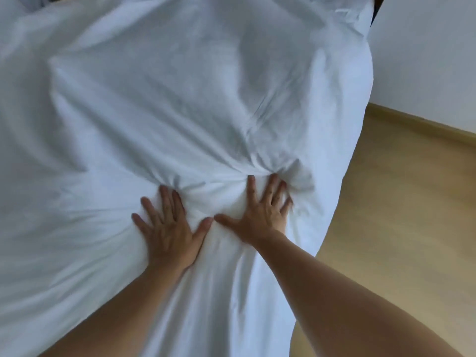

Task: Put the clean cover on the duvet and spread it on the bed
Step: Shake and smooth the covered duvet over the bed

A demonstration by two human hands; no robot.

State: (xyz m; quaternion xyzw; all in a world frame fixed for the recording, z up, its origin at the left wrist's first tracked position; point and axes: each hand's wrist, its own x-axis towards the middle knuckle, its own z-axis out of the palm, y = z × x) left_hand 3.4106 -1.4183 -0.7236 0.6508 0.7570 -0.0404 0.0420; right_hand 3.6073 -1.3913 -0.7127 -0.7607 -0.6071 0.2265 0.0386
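White duvet (154,99), rumpled and puffy, filling the view from 6 o'clock round through 9 to 1 o'clock, with the right edge dropping away at 3 o'clock. Pale wooden floor (412,202) at 4 o'clock, beside that edge. Plain light wall (425,47) at 2 o'clock, above the floor. Left hand (167,233) just below centre toward 7 o'clock, laid flat, fingers straight and spread wide, pressing on the duvet, gripping nothing. Right hand (260,217) just beside it toward 5 o'clock, likewise flat and splayed, pressing down, thumb tip almost meeting the left thumb. Creased cloth bunched ahead of both sets of fingertips.
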